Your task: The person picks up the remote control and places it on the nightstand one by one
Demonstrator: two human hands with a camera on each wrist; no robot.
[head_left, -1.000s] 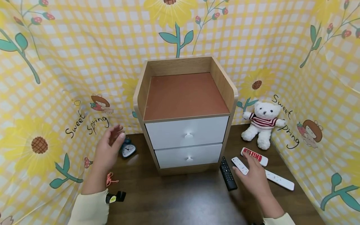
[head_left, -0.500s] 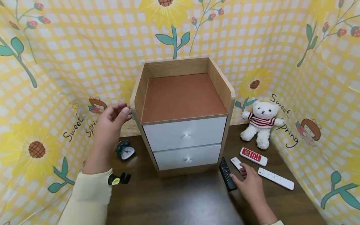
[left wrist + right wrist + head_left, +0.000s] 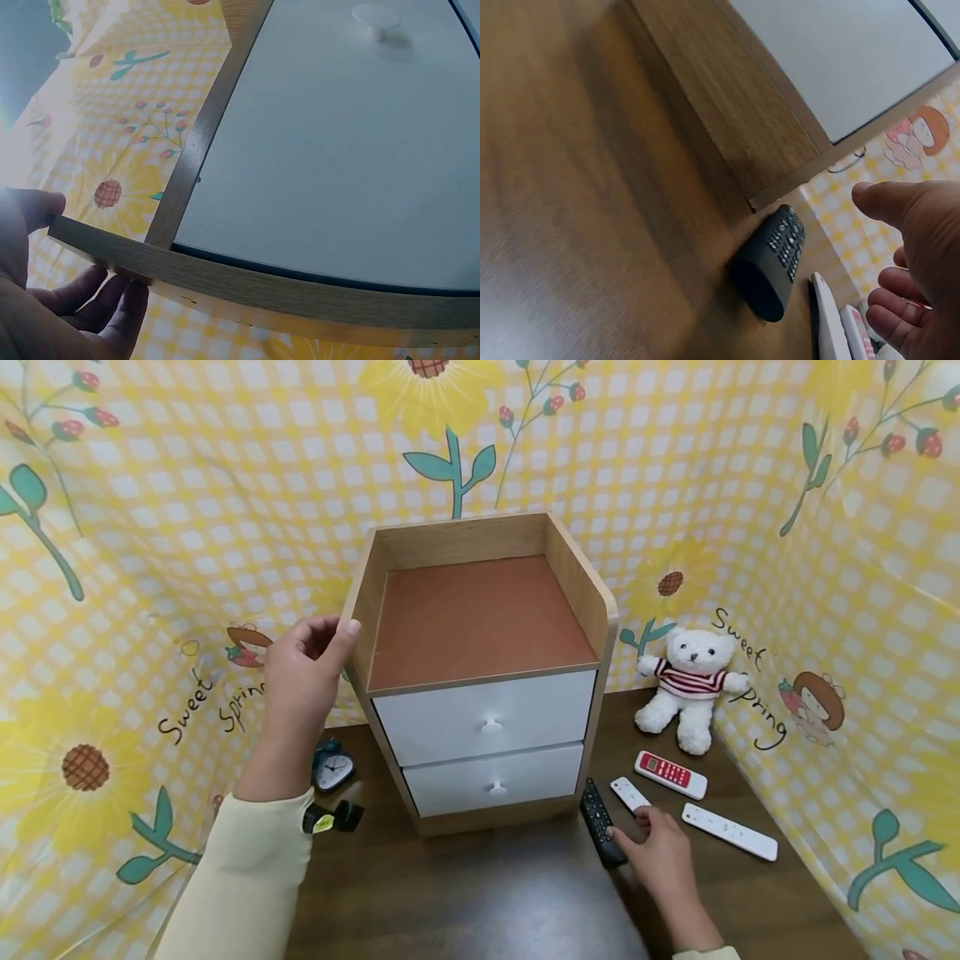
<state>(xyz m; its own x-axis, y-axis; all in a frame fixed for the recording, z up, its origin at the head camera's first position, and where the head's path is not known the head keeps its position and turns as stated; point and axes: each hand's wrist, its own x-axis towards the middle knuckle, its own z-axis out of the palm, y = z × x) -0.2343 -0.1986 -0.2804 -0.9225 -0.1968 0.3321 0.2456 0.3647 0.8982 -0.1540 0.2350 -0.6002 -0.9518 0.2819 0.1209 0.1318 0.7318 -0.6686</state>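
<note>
A wooden bedside cabinet (image 3: pixel 487 622) with two white drawers stands in the middle of the head view, both drawers closed. My left hand (image 3: pixel 303 672) pinches the upper front edge of its left side panel. In the left wrist view, the thumb (image 3: pixel 45 204) lies on one side of the panel (image 3: pixel 225 277) and curled fingers (image 3: pixel 124 311) on the other. My right hand (image 3: pixel 660 856), holding nothing, hovers with fingers loosely bent near a black remote control (image 3: pixel 597 818). A small white remote control (image 3: pixel 628 793) is partly hidden behind those fingers.
A red-and-white remote control (image 3: pixel 671 775) and a long white remote control (image 3: pixel 731 832) lie right of the hand. Behind them a white teddy bear (image 3: pixel 692 685) sits against the patterned cloth. A blue alarm clock (image 3: pixel 333 770) stands left of the cabinet.
My left hand has risen and moved right, from above the clock onto the cabinet's side panel, and taken hold. My right hand has drawn back from over the white remote controls, its fingers more bent.
</note>
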